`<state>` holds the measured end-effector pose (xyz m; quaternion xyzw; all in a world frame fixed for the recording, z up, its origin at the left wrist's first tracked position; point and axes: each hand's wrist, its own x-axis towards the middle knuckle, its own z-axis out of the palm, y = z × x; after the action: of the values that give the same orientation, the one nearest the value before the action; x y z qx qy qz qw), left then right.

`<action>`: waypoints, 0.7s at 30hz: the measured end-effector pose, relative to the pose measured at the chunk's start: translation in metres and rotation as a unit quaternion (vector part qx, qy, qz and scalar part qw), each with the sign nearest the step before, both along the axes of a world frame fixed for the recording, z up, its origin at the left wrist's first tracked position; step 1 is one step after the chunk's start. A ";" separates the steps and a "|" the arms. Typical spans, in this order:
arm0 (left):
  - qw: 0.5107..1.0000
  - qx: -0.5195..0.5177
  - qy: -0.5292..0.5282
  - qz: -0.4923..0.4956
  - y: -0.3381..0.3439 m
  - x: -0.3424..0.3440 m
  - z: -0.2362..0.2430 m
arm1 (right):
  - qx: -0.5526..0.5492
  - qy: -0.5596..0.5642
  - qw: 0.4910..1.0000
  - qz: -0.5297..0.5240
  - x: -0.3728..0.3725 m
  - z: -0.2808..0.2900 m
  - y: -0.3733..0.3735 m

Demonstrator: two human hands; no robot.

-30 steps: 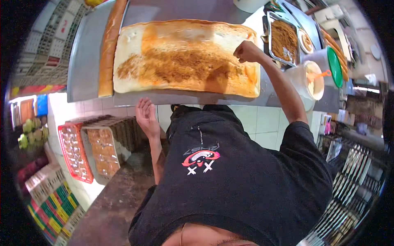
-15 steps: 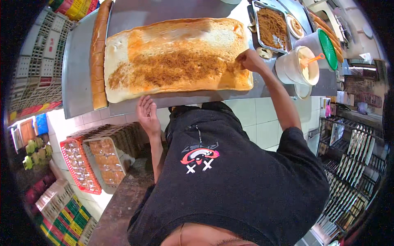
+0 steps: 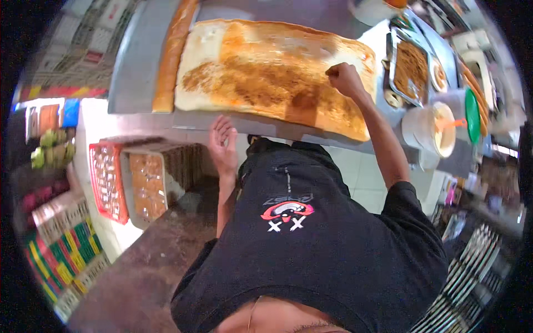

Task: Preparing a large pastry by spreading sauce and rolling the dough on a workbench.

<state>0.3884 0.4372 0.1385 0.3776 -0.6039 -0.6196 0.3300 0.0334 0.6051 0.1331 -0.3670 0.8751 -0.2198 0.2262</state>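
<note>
A large flat sheet of sponge cake or bread (image 3: 202, 47) lies on the metal table, its top smeared yellow-orange. Brown shreds (image 3: 250, 77) cover a band along its middle. My right hand (image 3: 345, 79) hovers over the right part of the sheet, fingers curled into a fist. What it holds, if anything, is hidden. Just off the table's front edge, my left hand (image 3: 223, 139) hangs empty, palm up with fingers loosely bent and apart. Right of the sheet, a metal tray (image 3: 393, 69) contains more brown shreds (image 3: 411, 65).
Left of the sheet lies a long brown roll (image 3: 171, 66). A white tub (image 3: 417, 130) with an orange-handled utensil (image 3: 451, 123) stands at the right, beside a green-rimmed container (image 3: 472, 114). Crates of packed buns (image 3: 146, 180) are on the floor at left.
The view has turned, so the table appears shifted right and tilted. My right hand has moved from low at the sheet's right side to farther in, now fisted. My left hand remains open.
</note>
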 end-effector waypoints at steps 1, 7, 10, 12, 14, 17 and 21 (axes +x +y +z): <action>1.000 0.003 -0.001 0.008 0.002 0.003 0.001 | 0.014 -0.014 1.000 0.021 0.006 0.002 -0.019; 0.997 -0.008 0.007 0.076 0.004 0.036 -0.001 | -0.099 -0.050 0.968 0.224 0.076 -0.024 -0.165; 0.994 -0.025 -0.015 0.107 0.002 0.047 0.009 | -0.244 -0.080 0.928 0.269 0.109 -0.020 -0.232; 0.990 -0.033 -0.035 0.129 0.003 0.054 0.012 | -0.191 -0.079 0.964 0.169 0.127 0.003 -0.250; 0.991 -0.033 -0.038 0.127 -0.001 0.058 0.010 | -0.210 -0.077 0.964 0.143 0.132 0.018 -0.244; 0.992 -0.026 -0.043 0.118 -0.005 0.055 -0.001 | -0.256 -0.060 0.962 0.066 0.112 0.026 -0.212; 0.996 -0.002 -0.030 0.078 -0.002 0.044 -0.002 | -0.109 -0.026 0.990 0.080 0.065 -0.008 -0.124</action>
<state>0.4327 0.4348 0.1366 0.4414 -0.5834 -0.5788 0.3602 0.0984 0.4815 0.1254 -0.4522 0.8076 -0.3050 0.2241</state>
